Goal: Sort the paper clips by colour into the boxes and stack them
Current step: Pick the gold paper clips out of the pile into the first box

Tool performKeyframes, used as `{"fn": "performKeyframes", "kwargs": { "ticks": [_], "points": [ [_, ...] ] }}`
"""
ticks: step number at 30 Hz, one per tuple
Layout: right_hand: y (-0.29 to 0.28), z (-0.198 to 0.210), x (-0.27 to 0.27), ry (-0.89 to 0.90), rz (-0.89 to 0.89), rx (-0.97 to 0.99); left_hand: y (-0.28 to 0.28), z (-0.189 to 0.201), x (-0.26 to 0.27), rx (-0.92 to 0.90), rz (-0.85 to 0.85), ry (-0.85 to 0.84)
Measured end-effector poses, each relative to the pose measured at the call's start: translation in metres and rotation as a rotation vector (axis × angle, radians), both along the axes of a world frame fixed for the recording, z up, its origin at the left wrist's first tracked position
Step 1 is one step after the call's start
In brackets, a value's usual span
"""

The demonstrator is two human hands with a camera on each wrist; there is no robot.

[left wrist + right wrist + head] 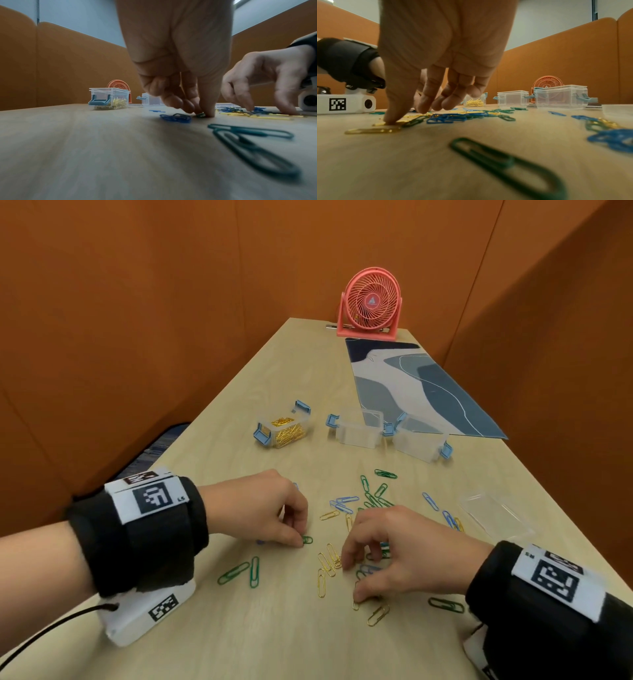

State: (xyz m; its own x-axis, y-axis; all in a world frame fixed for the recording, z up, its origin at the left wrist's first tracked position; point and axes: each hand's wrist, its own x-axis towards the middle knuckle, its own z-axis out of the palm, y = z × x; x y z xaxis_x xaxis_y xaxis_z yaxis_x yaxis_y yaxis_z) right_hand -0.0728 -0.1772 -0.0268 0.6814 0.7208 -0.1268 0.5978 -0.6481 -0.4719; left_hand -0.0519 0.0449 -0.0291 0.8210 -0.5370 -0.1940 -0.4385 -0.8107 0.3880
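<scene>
Meanwhile left hand (260, 505) pinches green clip (307, 540); right hand (407, 556) presses gold clip (356, 605).

The left wristband (150, 498) bears the letters "LS" beside its square marker, left of centre; the right wristband (555, 580) carries small letters, lower right, too small to read surely

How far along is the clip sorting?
Early. One box holds gold clips; the two other boxes look empty. The left hand pinches a green clip; the right hand presses gold clips. Green, blue and gold clips remain loose; nothing is stacked.
</scene>
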Motion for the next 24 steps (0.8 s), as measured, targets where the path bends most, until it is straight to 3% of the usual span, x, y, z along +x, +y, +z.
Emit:
{"fn": "performKeyframes", "kwargs": {
  "ticks": [7, 16, 24],
  "points": [
    [-0.014, 0.003, -0.002, 0.057, -0.040, 0.038, -0.001, -0.002, -0.006, -0.035, 0.030, 0.035],
    [-0.018, 0.001, -0.002, -0.016, -0.030, -0.031, -0.002, 0.004, -0.013, -0.072, 0.009, 0.098],
    [-0.023, -0.002, 0.004, -0.220, -0.212, -0.120, 0.008, 0.006, -0.028, -0.065, -0.040, 0.244]
  ]
}}
